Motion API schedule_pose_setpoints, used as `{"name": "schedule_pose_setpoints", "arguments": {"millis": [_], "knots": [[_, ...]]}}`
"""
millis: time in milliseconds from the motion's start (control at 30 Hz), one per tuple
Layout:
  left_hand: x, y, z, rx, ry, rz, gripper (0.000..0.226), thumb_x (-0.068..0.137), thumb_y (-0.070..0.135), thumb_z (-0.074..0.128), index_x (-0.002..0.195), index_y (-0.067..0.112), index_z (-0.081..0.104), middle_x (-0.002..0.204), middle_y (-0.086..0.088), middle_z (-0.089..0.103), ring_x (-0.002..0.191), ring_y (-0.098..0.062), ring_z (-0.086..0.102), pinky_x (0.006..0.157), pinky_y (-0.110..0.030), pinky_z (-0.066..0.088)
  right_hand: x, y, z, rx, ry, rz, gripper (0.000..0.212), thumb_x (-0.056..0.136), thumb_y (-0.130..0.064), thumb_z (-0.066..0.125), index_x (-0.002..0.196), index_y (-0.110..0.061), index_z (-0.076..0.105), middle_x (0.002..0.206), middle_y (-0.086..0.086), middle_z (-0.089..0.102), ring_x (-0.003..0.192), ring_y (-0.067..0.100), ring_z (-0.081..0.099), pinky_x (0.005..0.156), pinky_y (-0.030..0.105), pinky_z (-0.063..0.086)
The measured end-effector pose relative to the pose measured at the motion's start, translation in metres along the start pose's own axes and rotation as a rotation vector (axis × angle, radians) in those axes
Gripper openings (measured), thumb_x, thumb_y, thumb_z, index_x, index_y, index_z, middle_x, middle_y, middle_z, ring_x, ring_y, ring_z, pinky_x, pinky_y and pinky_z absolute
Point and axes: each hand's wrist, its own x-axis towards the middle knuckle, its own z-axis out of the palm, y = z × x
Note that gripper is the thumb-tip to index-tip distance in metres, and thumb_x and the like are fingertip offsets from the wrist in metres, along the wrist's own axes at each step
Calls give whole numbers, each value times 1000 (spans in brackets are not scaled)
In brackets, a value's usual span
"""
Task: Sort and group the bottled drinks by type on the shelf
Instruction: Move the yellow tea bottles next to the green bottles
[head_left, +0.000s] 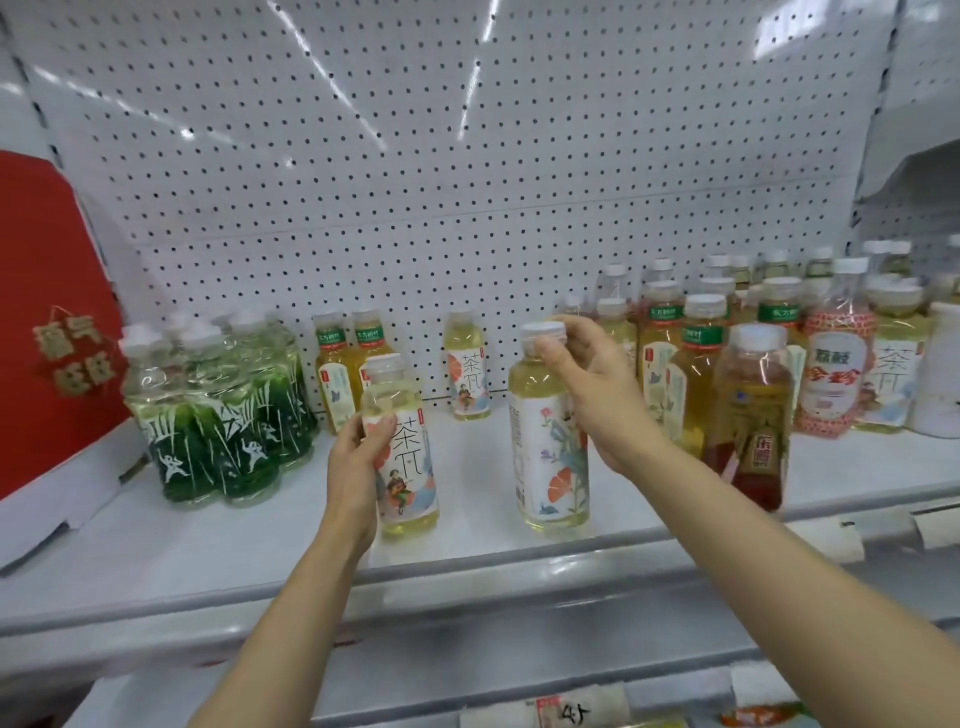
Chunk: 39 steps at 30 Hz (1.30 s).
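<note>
Two pale-yellow tea bottles with white illustrated labels stand near the front of the white shelf (218, 551). My left hand (358, 467) grips the left bottle (402, 452) round its side. My right hand (587, 379) pinches the white cap of the right bottle (550, 447) from above. A third bottle of the same kind (467, 369) stands alone by the pegboard. Two amber tea bottles with green neck bands (343, 364) stand at the back left. Several green-labelled bottles (223, 410) are grouped at the left.
A mixed crowd of bottles fills the shelf's right side, with a dark amber bottle (750, 415) and a red-patterned bottle (831, 364) at its front. A red carton (47, 312) leans at the far left. A white perforated back panel (467, 156) rises behind.
</note>
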Motion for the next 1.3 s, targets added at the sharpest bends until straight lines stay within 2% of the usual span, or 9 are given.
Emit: {"name": "schedule_pose_setpoints", "arguments": {"millis": [167, 233, 467, 567, 667, 800, 933, 1133, 1300], "knots": [[23, -5, 3, 38, -1, 30, 28, 96, 20, 60, 123, 15, 60, 116, -7, 71, 107, -28, 68, 86, -44, 56, 38, 46, 15, -94, -14, -37, 25, 93, -28, 61, 113, -14, 56, 106, 5, 66, 100, 19, 63, 93, 40, 51], [30, -9, 11, 56, -15, 34, 28, 96, 21, 60, 123, 16, 60, 115, -4, 72, 105, -25, 70, 80, -37, 58, 51, 63, 18, -154, 0, -39, 28, 91, -33, 62, 114, -19, 55, 105, 1, 65, 100, 16, 62, 93, 42, 50], [63, -25, 43, 140, -99, 22, 36, 95, 29, 61, 129, 17, 55, 118, -4, 71, 110, -23, 68, 89, -41, 56, 81, 97, 19, -232, 21, -7, 36, 93, -32, 60, 123, -21, 46, 106, -19, 54, 98, -9, 52, 86, 19, 43], [77, -30, 48, 177, -148, 14, 40, 96, 28, 60, 134, 19, 52, 119, -1, 70, 107, -16, 68, 83, -33, 58, 90, 104, 17, -258, 28, -6, 40, 91, -33, 63, 123, -18, 45, 110, -11, 56, 101, -6, 53, 90, 24, 45], [89, -28, 45, 262, -209, 6, 44, 94, 25, 64, 135, 21, 48, 119, 5, 66, 107, -10, 64, 75, -20, 54, 91, 106, 4, -203, -94, 62, 59, 81, -31, 74, 129, -21, 41, 120, -7, 55, 110, 3, 55, 92, 26, 48], [105, -22, 33, 404, -313, -9, 52, 90, 25, 70, 135, 19, 45, 126, 1, 62, 115, -17, 60, 90, -31, 52, 82, 120, -17, -271, -347, 318, 82, 68, -18, 86, 135, -23, 38, 119, -6, 62, 103, 8, 64, 85, 30, 56], [115, -19, 31, 447, -336, -26, 54, 90, 26, 69, 136, 20, 43, 130, 1, 60, 119, -18, 58, 99, -40, 51, 86, 138, -11, -375, -181, 354, 74, 62, -19, 89, 122, -21, 46, 111, -3, 66, 96, 11, 66, 84, 34, 56], [123, -24, 33, 487, -313, -31, 52, 91, 26, 68, 137, 19, 43, 133, 0, 60, 120, -22, 59, 101, -47, 51, 107, 157, 12, -682, 124, 285, 77, 58, -38, 89, 112, -16, 40, 110, 1, 58, 98, 21, 59, 82, 42, 53], [128, -23, 31, 541, -315, -20, 54, 91, 28, 68, 138, 23, 43, 135, 2, 59, 123, -22, 57, 100, -49, 51, 117, 177, 9, -638, 64, 381, 80, 58, -28, 90, 118, -15, 39, 108, 0, 58, 104, 23, 59, 88, 41, 52]]}}
